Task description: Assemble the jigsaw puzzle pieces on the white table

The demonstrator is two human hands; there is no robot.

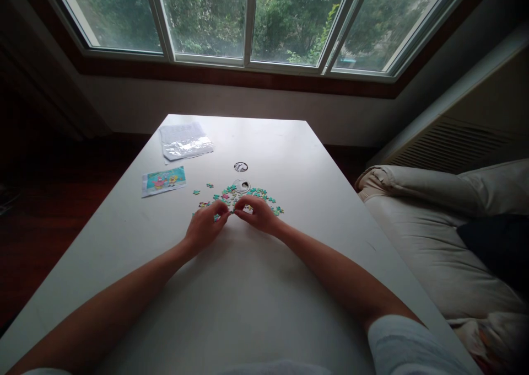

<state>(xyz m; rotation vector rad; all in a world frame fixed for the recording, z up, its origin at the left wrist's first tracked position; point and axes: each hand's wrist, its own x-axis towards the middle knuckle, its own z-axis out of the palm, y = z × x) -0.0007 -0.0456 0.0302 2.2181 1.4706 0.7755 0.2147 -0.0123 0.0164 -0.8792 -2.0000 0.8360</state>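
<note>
Many small jigsaw puzzle pieces, mostly green and teal with some pink and yellow, lie in a loose heap on the white table. At the near edge of the heap my left hand and my right hand almost meet, thumbs and forefingers pinched. A tiny greenish puzzle piece shows between the fingertips, gripped from both sides; its shape is too small to make out. My hands cover part of the heap.
Left of the heap lies a picture card with cartoon figures on teal. Behind it is a clear plastic bag with paper. Two round metallic discs sit beyond the pieces. A beige sofa stands right of the table.
</note>
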